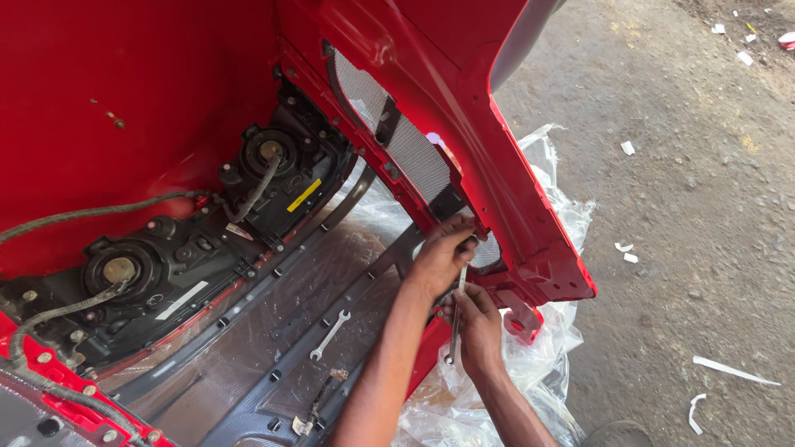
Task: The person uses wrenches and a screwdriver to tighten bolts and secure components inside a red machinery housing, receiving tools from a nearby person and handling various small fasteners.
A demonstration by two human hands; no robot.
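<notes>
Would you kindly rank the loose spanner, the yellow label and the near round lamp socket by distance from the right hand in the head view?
From the right hand:
1. Loose spanner, just left, on the grey panel.
2. Yellow label, up and left, on the far lamp housing.
3. Near round lamp socket, far left.

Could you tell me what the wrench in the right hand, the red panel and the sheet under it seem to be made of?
The wrench in the right hand looks like bare steel: grey with a dull shine. The red panel looks like glossy painted plastic or metal; which one is unclear. The sheet under it looks like thin clear plastic film, crinkled and see-through.
</notes>
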